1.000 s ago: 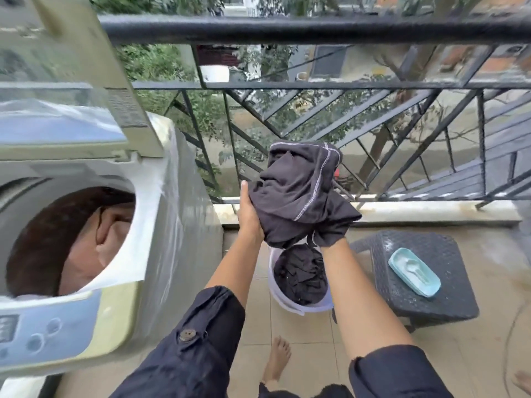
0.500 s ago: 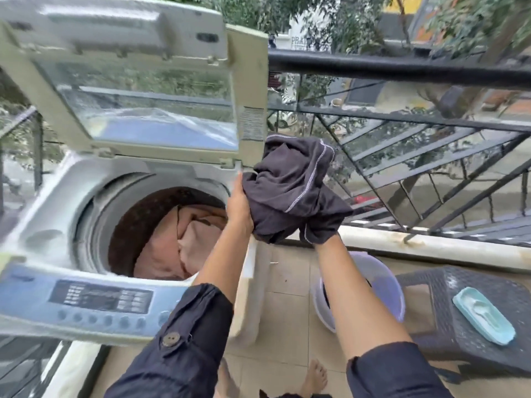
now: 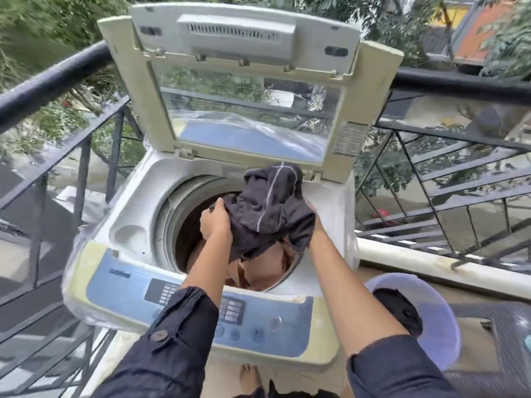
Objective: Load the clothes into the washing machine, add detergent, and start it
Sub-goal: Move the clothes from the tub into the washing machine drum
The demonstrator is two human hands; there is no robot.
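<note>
Outdoors on a railed balcony, a top-loading washing machine (image 3: 120,234) stands with its lid (image 3: 247,81) propped open. Both the left hand (image 3: 215,222) and the right hand (image 3: 314,225), mostly hidden, grip a bunched dark garment (image 3: 270,214) directly above the drum (image 3: 184,225), seemingly to drop it onto tan clothes (image 3: 264,271) inside. More dark laundry waits in a pale basin (image 3: 436,317), near right.

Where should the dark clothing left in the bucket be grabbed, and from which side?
Probably from straight above, through the bucket's open mouth, pinching the top of the dark clothing. It lies in a loose heap below the rim, so the bucket walls block any approach from the side. Both hands, left and right, are now busy holding the dark garment over the washing machine.
</note>
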